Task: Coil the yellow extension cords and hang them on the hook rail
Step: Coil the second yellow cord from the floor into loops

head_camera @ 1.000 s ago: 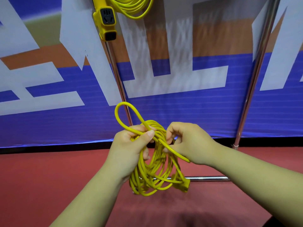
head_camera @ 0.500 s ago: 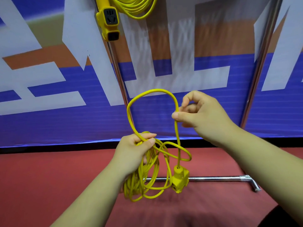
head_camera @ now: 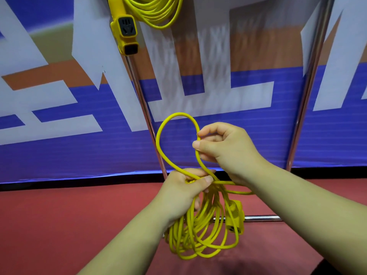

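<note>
Hangs as a loose bundle of yellow cord (head_camera: 198,237) in mid-air over the red floor (head_camera: 59,225), gathered at its top in the left grip (head_camera: 183,190). Clamped there round the strands, thumb laid across the crossing point. Right grip (head_camera: 228,151) just above, pinched on a single strand between thumb and forefinger, shaping a tall loop (head_camera: 168,124) standing up over the bundle.

Looks light and limp: sags into uneven turns and bends easily at the pinch, yet springs enough to hold a rounded loop. Probably smooth-jacketed and inclined to slide turn over turn, so best taken at the gathered neck, all strands together, never by one turn. Carries one heavier lump, the socket block (head_camera: 235,217), dangling at the right side of the bundle and likely to swing and drag turns loose.

Cannot make out the hook rail itself: cut off above the top edge, with only the lower part of an already hung cord (head_camera: 156,14) and its socket head (head_camera: 127,32) showing in front of the steel upright (head_camera: 143,100). Hard to count the turns inside the left palm, or to find the plug end. Cannot follow the loop's tail under the right wrist either.
</note>
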Demonstrator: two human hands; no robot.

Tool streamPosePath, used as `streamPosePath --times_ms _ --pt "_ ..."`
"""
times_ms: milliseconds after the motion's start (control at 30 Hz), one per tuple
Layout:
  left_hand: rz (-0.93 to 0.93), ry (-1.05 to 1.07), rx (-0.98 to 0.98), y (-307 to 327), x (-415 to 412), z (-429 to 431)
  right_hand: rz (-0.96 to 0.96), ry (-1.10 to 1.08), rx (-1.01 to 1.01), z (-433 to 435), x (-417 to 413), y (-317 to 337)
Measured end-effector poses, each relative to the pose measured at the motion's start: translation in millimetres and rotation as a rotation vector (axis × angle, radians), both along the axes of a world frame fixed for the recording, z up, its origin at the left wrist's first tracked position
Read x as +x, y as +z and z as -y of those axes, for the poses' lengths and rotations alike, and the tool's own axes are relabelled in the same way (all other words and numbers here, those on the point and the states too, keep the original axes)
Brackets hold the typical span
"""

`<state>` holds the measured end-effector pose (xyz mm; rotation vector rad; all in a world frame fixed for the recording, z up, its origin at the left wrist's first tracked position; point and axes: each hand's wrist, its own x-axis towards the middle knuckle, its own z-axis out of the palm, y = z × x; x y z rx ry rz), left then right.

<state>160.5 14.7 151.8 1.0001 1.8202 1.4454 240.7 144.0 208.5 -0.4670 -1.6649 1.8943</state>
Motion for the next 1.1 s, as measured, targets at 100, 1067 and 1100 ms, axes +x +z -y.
streamPosePath --times_ms 100,1067,1100 --pt "-0.014 0.004 0.027 1 4 -5 -0.008 -0.002 -0.032 -1 3 1" --pt "0.066 0.236 0.146 15 -17 24 0.223 0.051 0.567 -37 26 -17" --pt "0.052 0.228 0.133 15 -17 25 0.199 0.034 0.532 -38 26 -16"
